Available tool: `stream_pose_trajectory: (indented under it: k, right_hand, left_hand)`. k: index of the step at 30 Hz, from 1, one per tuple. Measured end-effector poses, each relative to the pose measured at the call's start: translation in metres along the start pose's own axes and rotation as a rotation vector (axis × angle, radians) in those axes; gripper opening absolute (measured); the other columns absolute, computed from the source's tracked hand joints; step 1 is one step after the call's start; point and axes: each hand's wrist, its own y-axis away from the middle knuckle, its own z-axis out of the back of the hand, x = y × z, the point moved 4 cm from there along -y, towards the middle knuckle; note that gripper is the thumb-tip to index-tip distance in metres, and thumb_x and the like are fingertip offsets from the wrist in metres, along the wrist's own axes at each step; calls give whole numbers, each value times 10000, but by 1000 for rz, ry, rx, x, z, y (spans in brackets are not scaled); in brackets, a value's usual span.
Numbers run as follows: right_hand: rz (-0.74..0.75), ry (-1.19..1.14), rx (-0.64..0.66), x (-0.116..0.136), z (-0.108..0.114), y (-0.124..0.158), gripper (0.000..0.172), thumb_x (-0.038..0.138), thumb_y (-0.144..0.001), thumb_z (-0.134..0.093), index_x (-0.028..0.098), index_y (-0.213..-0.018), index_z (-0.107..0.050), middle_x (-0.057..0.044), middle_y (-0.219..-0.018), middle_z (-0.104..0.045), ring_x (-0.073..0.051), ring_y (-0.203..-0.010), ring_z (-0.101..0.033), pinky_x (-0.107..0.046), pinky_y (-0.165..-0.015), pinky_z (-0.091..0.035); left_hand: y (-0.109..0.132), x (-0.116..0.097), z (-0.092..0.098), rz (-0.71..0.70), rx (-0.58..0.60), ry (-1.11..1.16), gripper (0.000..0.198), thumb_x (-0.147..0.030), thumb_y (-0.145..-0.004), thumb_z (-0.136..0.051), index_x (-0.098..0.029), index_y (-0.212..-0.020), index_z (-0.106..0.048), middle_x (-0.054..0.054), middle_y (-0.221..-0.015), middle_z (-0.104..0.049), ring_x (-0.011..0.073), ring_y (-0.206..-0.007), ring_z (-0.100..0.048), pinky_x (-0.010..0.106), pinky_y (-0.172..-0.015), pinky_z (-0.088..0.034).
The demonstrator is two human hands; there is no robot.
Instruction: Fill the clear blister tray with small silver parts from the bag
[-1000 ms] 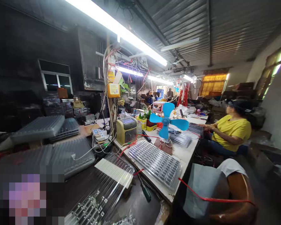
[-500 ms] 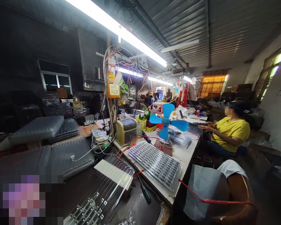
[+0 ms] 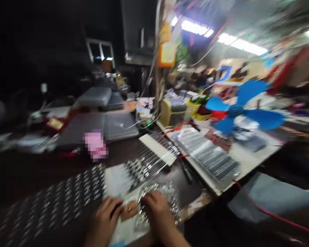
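Note:
My left hand (image 3: 105, 218) is low in the view, its thumb and fingers apart with a dark gap between them. Its fingertips are beside a small brown block (image 3: 129, 210) on a pale sheet (image 3: 127, 235); blur hides whether they touch it. My right hand (image 3: 158, 212) reaches over a clear bag or tray of small shiny metal parts (image 3: 173, 202). The right fingers curl down at its left side, and their tips are hidden. Left of the hands lie rows of dark metal-edged parts (image 3: 67, 199). More small connectors (image 3: 137, 169) lie beyond them.
A filled clear tray (image 3: 208, 156) lies on the white table (image 3: 249, 161) at right, near a blue fan (image 3: 235, 110). A pale strip (image 3: 158, 148) crosses clear tubes, with a dark-handled tool (image 3: 186, 171) nearby. Stacked clear trays (image 3: 92, 97) stand at back left. A red cord (image 3: 270, 214) hangs at right.
My view has swung down and to the left, so the scene is blurred. Both hands, the brown block and the rows of parts now show. The co-worker in yellow has nearly left view.

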Motion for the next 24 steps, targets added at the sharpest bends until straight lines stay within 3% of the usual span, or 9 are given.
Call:
stream_pose_trajectory:
  k: [3, 8, 24]
  right_hand:
    - [29, -50, 50, 0, -5, -5, 119, 144, -866, -528, 212, -923, -606, -37, -875, -628, -164, -828, -568, -305, -735, -458]
    - [72, -79, 45, -6, -2, -8, 165, 179, -903, -459, 215, -964, -608, -44, -899, -627, -167, -841, -570, -311, -758, -463]
    - [87, -81, 21, -4, 2, -9, 194, 192, -911, -440, 223, -972, -622, -43, -902, -651, -158, -842, -601, -300, -760, -484]
  left_hand:
    - [-1, -7, 2, 111, 145, 60, 158, -233, -862, -556, -248, -908, -706, 26, -852, -685, 175, -801, -653, 274, -747, -536]
    - [-7, -25, 4, 108, 146, 78, 151, -208, -863, -567, -224, -927, -704, 37, -855, -666, 164, -816, -638, 261, -753, -513]
    - [-4, -27, -2, 0, 154, -31, 134, -195, -861, -579, -215, -903, -704, 35, -808, -640, 154, -767, -608, 263, -703, -504]
